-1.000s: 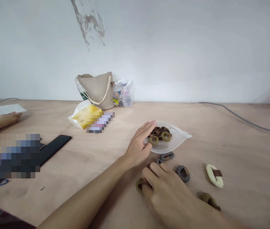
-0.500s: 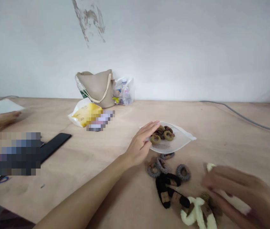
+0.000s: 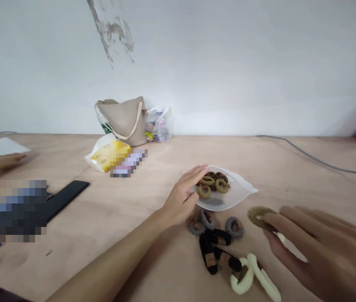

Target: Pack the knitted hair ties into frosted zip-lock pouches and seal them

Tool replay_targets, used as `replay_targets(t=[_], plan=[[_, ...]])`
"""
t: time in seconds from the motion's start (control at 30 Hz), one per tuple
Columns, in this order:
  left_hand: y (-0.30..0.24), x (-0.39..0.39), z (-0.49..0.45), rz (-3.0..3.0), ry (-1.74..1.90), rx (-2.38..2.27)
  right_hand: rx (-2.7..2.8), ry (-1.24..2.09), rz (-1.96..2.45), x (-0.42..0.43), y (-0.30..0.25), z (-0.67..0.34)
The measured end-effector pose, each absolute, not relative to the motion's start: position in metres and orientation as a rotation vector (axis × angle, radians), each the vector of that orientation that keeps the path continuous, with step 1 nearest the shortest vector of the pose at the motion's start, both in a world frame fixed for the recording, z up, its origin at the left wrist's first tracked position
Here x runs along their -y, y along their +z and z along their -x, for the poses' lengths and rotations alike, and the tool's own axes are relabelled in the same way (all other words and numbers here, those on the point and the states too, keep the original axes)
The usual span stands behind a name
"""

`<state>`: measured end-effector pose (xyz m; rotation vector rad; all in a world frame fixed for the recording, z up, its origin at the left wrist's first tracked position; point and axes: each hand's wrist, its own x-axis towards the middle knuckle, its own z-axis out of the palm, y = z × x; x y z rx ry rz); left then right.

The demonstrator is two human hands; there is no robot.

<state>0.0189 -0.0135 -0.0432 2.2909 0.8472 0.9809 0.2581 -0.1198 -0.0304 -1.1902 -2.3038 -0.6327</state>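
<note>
My left hand (image 3: 182, 195) grips the left side of a clear plastic bag (image 3: 239, 191), fingers stretched along it and thumb at its near side. Several olive and brown hair ties (image 3: 221, 186) are inside the bag. My right hand (image 3: 316, 243) pinches an olive hair tie (image 3: 261, 216) between thumb and fingers, right of the bag. Something cream shows between those fingers; I cannot tell if it is held. Before the bag lie grey hair ties (image 3: 234, 227), black hair ties (image 3: 208, 253) with brown bands, and cream hair ties (image 3: 242, 283).
At the back stand a beige handbag (image 3: 123, 119) and a plastic bag with a bottle (image 3: 160, 125). A yellow packet (image 3: 110, 155) and a black phone-like object (image 3: 69, 197) lie left. Another person's hand (image 3: 1, 163) touches a white sheet (image 3: 0, 147). A grey cable (image 3: 316, 158) crosses the right.
My right hand has picked up the olive hair tie from beside the cream ones and raised it toward the bag. My left hand stays at the bag. The view has shifted slightly.
</note>
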Motion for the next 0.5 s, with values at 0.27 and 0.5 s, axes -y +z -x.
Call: replay_targets(t=[0.27,0.5], plan=[[-0.045,0.014,-0.019,-2.315,0.95,-0.857,2.177,-0.457,1.321,0.093,-0.027,-0.255],[-0.048,0.012,-0.02,-2.316,0.982,-0.822,2.188,-0.119,1.788,0.123,-0.062,-0.308]])
